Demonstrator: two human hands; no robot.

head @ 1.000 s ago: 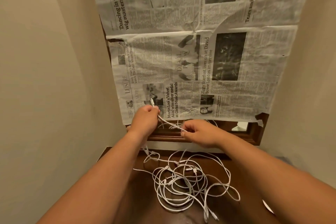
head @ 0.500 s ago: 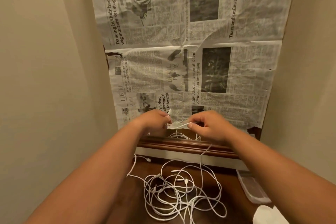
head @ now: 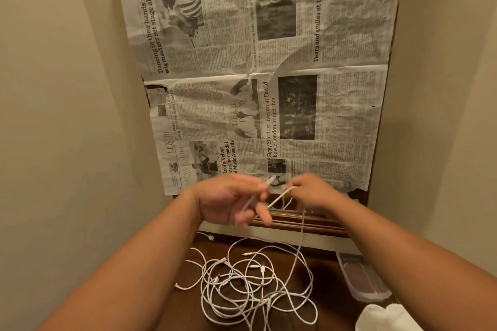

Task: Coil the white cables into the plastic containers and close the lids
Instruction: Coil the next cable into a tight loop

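Whereas hands nearly touched before, left hand sits apart, blurred; right hand level; both grips pinching white cable.

I see newspaper sheets covering the back panel btwn two beige walls: left wall & right wall. Headlines run sideways, b/w photos on the pages. Lower sheet torn at its upper left corner, dark wood showing behind. Dark wood frame runs just below the paper, w/ pale strip under it. Dark brown tabletop below. White soft-looking item at bottom right, cut off by view edge, can't ID
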